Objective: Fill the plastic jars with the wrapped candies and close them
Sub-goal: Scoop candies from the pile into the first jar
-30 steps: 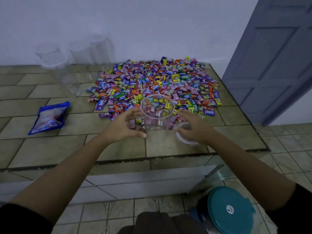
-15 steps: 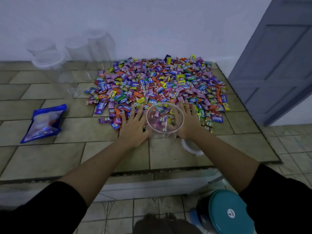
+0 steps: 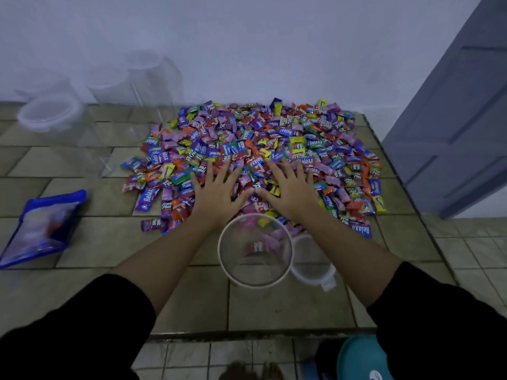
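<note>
1. A tan tiled counter (image 3: pixel 96 242) runs along a pale wall, with a grey door (image 3: pixel 452 133) at the right.
2. The wrapped candies (image 3: pixel 274 138) lie in a broad heap at the counter's back right.
3. My left hand (image 3: pixel 216 193) and right hand (image 3: pixel 290 190) rest palms down on the heap's near edge. The fingers are straight and spread, the thumbs almost meet, and neither hand grips anything.
4. The open jar (image 3: pixel 255 275) stands between my forearms with a few candies inside; its lid (image 3: pixel 315 278) lies just beside it on the right.
5. More clear jars (image 3: pixel 52 116) stand back left, near a blue bag (image 3: pixel 41 229).

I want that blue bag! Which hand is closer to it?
Left. The left hand rests on the candy pile, right of the blue bag; the right hand rests farther right again.
</note>
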